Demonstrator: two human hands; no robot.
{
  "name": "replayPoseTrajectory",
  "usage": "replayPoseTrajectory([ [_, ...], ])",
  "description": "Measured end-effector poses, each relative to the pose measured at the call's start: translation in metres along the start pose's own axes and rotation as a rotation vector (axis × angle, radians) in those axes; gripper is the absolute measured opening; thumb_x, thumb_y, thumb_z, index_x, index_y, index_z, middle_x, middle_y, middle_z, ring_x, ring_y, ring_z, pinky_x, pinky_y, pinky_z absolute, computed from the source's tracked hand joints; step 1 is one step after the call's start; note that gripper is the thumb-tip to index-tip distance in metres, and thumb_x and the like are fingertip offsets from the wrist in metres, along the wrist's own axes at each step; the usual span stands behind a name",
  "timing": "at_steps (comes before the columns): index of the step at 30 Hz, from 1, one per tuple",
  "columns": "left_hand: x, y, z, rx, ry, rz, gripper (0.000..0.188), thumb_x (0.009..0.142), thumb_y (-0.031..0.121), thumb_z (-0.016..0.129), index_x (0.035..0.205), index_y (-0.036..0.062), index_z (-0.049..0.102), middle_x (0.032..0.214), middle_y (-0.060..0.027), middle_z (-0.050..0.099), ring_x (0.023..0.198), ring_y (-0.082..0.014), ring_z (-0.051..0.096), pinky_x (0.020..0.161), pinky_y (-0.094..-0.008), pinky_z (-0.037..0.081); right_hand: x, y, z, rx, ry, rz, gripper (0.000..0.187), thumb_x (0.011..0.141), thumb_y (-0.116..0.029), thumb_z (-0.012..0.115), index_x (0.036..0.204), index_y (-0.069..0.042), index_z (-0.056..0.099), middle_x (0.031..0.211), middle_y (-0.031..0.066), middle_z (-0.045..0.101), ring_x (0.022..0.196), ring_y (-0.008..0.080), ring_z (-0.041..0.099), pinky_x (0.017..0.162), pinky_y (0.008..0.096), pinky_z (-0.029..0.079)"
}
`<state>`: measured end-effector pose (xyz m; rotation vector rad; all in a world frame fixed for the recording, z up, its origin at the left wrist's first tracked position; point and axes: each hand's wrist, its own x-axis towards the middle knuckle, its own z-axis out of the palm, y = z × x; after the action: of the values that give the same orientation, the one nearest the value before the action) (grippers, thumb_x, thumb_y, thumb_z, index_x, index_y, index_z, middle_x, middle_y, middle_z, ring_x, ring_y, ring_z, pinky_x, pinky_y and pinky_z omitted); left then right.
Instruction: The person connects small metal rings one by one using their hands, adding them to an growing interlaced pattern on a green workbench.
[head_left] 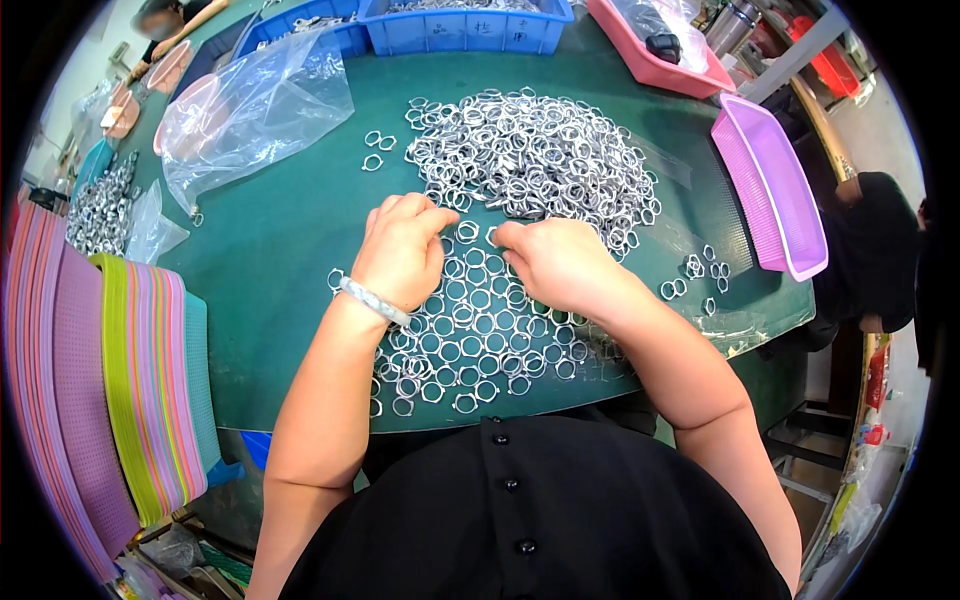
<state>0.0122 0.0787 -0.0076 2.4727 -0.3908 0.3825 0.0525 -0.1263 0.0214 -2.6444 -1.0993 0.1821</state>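
Note:
A heap of silver metal rings [535, 150] with small lugs on their rims lies on the green tabletop [290, 250]. Nearer to me, many more rings [475, 320] are spread mostly in one layer. My left hand [400, 250], with a pale bangle [376, 302] at the wrist, is at the heap's near left edge. Its fingers are curled together; what they hold, if anything, is hidden. Opposite it, my right hand [560, 262] pinches at a metal ring [492, 236] by its fingertips. A single ring [467, 232] lies between the two hands.
Stacked colourful plastic baskets [150, 390] stand at the left edge. A clear plastic bag [260, 110] lies at the far left, before blue bins [465, 30]. At the right are a purple basket [770, 190], a pink tray [660, 60] and several loose rings [709, 270].

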Motion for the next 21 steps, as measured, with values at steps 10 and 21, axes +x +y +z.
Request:
replayPoseTrajectory([
  [10, 0.002, 0.004, 0.008, -0.001, 0.022, -0.044, 0.030, 0.071, 0.015, 0.078, 0.098, 0.0057, 0.070, 0.086, -0.0093, 0.059, 0.087, -0.0290, 0.055, 0.080, -0.0390, 0.045, -0.001, 0.003, 0.000, 0.026, -0.024, 0.004, 0.017, 0.086, -0.016, 0.055, 0.097, -0.013, 0.067, 0.076, 0.0129, 0.067, 0.073, 0.0343, 0.066, 0.066, 0.0464, 0.051],
  [21, 0.004, -0.009, 0.007, -0.021, 0.119, -0.054, 0.021, 0.071, 0.008, 0.076, 0.090, 0.0043, 0.067, 0.082, -0.0080, 0.060, 0.079, -0.0262, 0.056, 0.075, -0.0373, 0.046, 0.000, 0.002, 0.000, 0.017, -0.043, 0.010, 0.019, 0.088, -0.017, 0.055, 0.101, -0.012, 0.067, 0.079, 0.0137, 0.068, 0.076, 0.0350, 0.066, 0.068, 0.0463, 0.051],
])
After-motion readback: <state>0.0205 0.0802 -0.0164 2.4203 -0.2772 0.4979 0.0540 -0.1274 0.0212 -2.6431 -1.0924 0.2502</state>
